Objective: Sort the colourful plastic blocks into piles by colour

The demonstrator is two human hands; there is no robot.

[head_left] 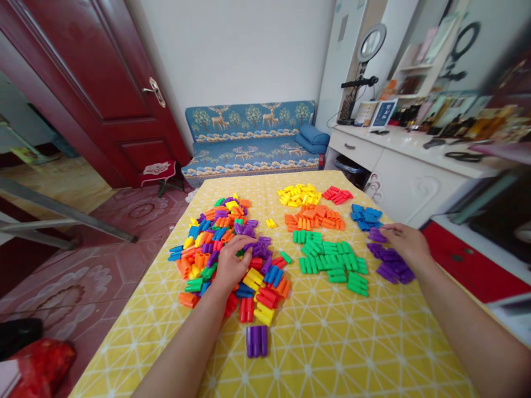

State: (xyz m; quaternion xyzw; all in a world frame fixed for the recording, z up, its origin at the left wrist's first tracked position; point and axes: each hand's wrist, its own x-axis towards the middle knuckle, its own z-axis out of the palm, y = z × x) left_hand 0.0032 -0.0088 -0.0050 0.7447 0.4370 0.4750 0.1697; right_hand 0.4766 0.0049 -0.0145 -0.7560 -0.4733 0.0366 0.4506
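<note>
Over the mixed heap of colourful plastic pieces [219, 221] on the left is my left hand [234, 262], its fingers bent on purple pieces [262, 247]; what it holds is hard to make out. My right hand [404, 241] is at the right edge of the table, its fingertips closed on a purple piece [376, 235] just above the purple pile [394, 265]. Between the hands lie a green pile [332, 257], an orange pile [314, 217] and a yellow pile [299, 195]. Red pieces [337, 195] and blue pieces [365, 217] sit at the far right.
The table has a yellow patterned cloth [332, 342]. Three joined purple pieces [256, 341] lie near its front. Beyond it stand a blue sofa [253, 138] and a small red stool [159, 172]. A white dresser [398, 160] with a ring light [371, 44] is at the right.
</note>
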